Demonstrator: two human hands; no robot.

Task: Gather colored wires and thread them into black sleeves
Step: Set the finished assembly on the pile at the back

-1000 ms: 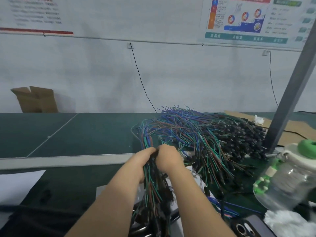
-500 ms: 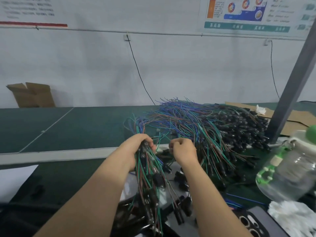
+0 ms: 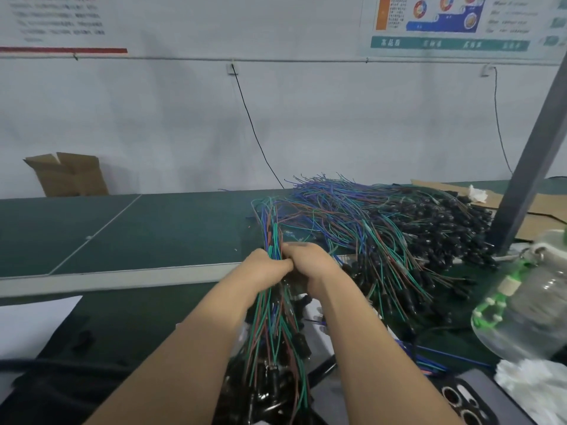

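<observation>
Green, blue and brown wire bundle (image 3: 271, 317) stands near centre over the green table (image 3: 153, 228). We grip it with left hand (image 3: 263, 269) and right hand (image 3: 313, 269), fingers curled round it, hands touching. Loose wire pile (image 3: 383, 222) lies far right.

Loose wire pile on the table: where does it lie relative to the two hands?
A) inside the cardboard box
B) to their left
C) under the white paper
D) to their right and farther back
D: the loose wire pile spreads right of and beyond the right hand and left hand, which grip the wire bundle.
</observation>
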